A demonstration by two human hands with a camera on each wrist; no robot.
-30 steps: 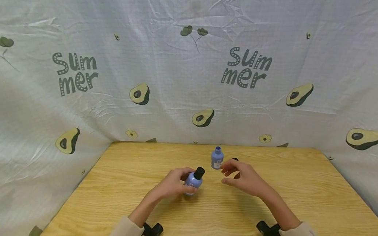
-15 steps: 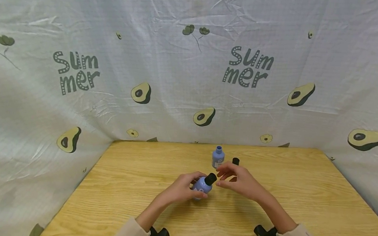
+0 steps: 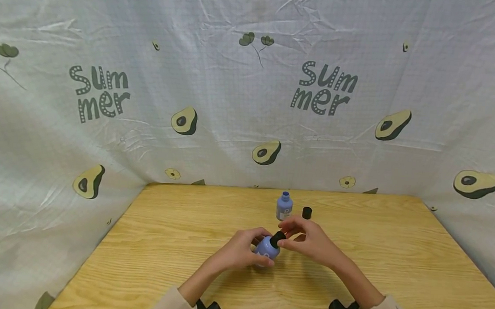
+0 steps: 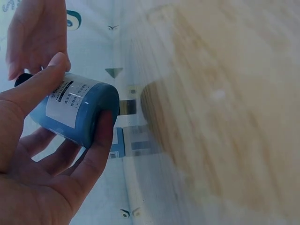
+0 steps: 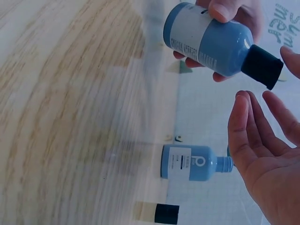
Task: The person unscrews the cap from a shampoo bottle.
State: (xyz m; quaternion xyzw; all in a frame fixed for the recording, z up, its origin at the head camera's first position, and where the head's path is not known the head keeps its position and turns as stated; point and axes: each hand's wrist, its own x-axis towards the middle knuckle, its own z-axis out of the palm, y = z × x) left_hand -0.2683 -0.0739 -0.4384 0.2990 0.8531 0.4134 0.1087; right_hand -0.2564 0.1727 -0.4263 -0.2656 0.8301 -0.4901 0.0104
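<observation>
My left hand (image 3: 239, 251) grips a blue-violet bottle (image 3: 265, 249) with a white label, lifted off the table and tilted toward the right. On its neck sits a black cap (image 5: 262, 66). My right hand (image 3: 312, 241) is at that cap, thumb on one side and fingers on the other. In the right wrist view a gap shows between the fingertips (image 5: 242, 99) and the cap; the thumb (image 5: 291, 62) lies close to it, and contact is hard to tell. Behind the hands stands a second blue bottle (image 3: 284, 207), upright with an uncovered neck.
A loose black cap (image 3: 307, 213) stands on the wooden table (image 3: 173, 226), right of the second bottle. A white cloth (image 3: 218, 76) printed with avocados hangs behind the table and along both sides. Bare wood extends left and right of the hands.
My left hand has carried the capped bottle to the right and tilted it more. My right hand has moved left and slightly down to the cap, uncovering more of the loose cap behind.
</observation>
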